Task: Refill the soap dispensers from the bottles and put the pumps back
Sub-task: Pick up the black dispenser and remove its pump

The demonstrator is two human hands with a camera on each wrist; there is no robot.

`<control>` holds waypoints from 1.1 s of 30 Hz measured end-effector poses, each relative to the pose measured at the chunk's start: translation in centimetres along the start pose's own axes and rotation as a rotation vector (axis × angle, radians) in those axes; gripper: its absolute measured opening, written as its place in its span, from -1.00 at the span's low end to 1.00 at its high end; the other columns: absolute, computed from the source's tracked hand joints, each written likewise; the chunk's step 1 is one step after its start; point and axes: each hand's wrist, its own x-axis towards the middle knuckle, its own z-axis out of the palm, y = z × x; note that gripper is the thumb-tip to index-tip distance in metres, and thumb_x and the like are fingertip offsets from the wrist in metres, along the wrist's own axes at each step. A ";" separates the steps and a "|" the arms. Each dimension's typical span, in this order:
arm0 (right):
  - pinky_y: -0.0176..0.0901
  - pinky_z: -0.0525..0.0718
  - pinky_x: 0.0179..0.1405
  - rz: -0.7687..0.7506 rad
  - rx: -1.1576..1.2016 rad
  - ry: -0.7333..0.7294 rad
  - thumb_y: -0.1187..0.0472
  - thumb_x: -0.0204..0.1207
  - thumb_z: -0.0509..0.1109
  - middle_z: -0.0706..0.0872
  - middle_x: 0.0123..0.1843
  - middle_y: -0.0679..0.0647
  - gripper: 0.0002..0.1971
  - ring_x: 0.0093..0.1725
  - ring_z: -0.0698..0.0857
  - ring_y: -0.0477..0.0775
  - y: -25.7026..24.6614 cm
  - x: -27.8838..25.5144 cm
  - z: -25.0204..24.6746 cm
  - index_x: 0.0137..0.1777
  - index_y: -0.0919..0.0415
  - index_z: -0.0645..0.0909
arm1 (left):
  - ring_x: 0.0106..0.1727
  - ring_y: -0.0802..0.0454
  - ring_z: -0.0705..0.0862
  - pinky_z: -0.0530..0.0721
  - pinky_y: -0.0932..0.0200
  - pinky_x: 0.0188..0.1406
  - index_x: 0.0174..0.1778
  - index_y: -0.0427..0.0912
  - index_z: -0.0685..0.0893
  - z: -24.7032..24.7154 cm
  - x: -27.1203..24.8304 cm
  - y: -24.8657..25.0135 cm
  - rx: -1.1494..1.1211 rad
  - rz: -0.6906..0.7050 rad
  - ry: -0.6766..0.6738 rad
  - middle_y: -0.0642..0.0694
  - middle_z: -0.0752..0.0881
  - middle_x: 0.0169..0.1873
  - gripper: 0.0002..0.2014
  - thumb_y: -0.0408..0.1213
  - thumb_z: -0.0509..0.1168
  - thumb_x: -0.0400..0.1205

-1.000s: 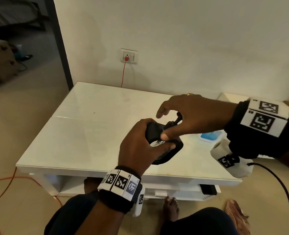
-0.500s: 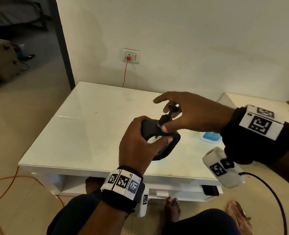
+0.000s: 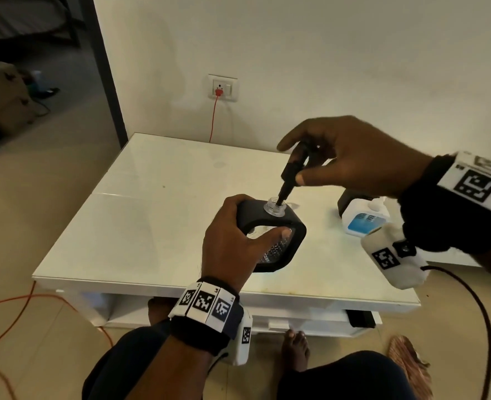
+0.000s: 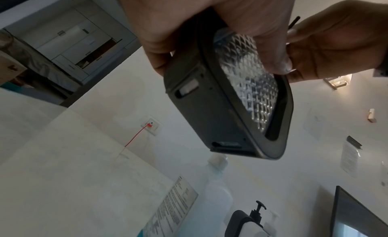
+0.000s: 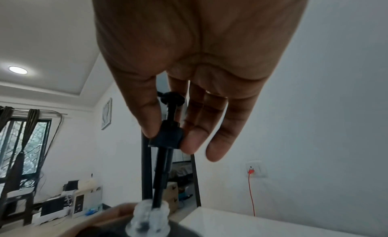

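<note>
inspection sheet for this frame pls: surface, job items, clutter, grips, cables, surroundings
Surface: white glossy table, a few small specks.
Job's things: black soap dispenser held tilted above the table, clear threaded neck open; black pump lifted, its tube still in the neck. White refill bottle with blue label lies on the table at right; a second dispenser with its pump on shows in the left wrist view.
Clutter: printed sheet on the table.
Grips: left hand grips the dispenser body; right hand pinches the pump collar.
Cables: red cord from wall socket; orange cord on floor; black cable from right wrist camera.
Surroundings: white wall, doorway at left, tiled floor.
</note>
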 end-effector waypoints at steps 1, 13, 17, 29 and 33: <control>-0.03 0.80 0.05 0.001 0.032 0.028 0.29 0.46 0.60 0.84 0.04 -0.04 -0.56 -0.14 0.84 0.00 0.0 -0.1 -0.5 0.33 0.01 0.68 | 0.04 0.29 0.75 0.64 0.48 -0.05 0.10 0.32 0.54 -0.1 0.1 -0.1 0.000 -0.002 0.008 0.30 0.76 0.02 -0.40 0.03 0.78 0.31; -0.10 0.85 -0.07 0.050 0.236 0.196 0.33 0.51 0.58 0.86 -0.01 0.12 -0.53 -0.21 0.84 0.16 2.5 -1.5 -2.0 0.40 0.09 0.64 | -0.05 0.37 0.74 0.61 0.55 -0.11 0.10 0.26 0.56 -0.2 0.5 -0.6 -0.081 -0.050 0.049 0.28 0.77 -0.01 -0.42 -0.15 0.78 0.34; -0.13 0.83 -0.15 0.095 0.291 0.244 0.30 0.50 0.58 0.86 -0.07 0.09 -0.57 -0.24 0.83 0.15 4.8 -2.2 -1.7 0.37 0.08 0.68 | -0.04 0.38 0.74 0.60 0.56 -0.12 0.10 0.23 0.56 -0.2 0.5 -0.8 -0.098 -0.065 0.064 0.26 0.76 0.01 -0.44 -0.17 0.76 0.36; -0.07 0.87 -0.17 0.661 0.827 0.561 0.58 0.50 0.47 0.78 0.02 0.40 -0.85 -0.17 0.82 0.26 18.5 -4.1 6.2 0.02 0.43 0.65 | 0.01 0.56 0.69 0.62 0.59 -0.10 0.33 -0.08 0.51 0.7 1.3 -2.9 -0.150 -0.088 0.071 0.21 0.68 0.09 -0.58 -0.32 0.54 0.64; 0.28 0.81 0.13 0.922 0.641 0.391 0.48 0.46 0.57 0.78 0.09 0.42 -0.81 -0.06 0.78 0.31 24.7 -1.4 11.0 0.00 0.32 0.66 | 0.00 0.55 0.70 0.62 0.58 -0.10 0.35 -0.06 0.55 0.5 2.0 -3.8 -0.129 -0.118 0.095 0.21 0.69 0.11 -0.60 -0.28 0.52 0.65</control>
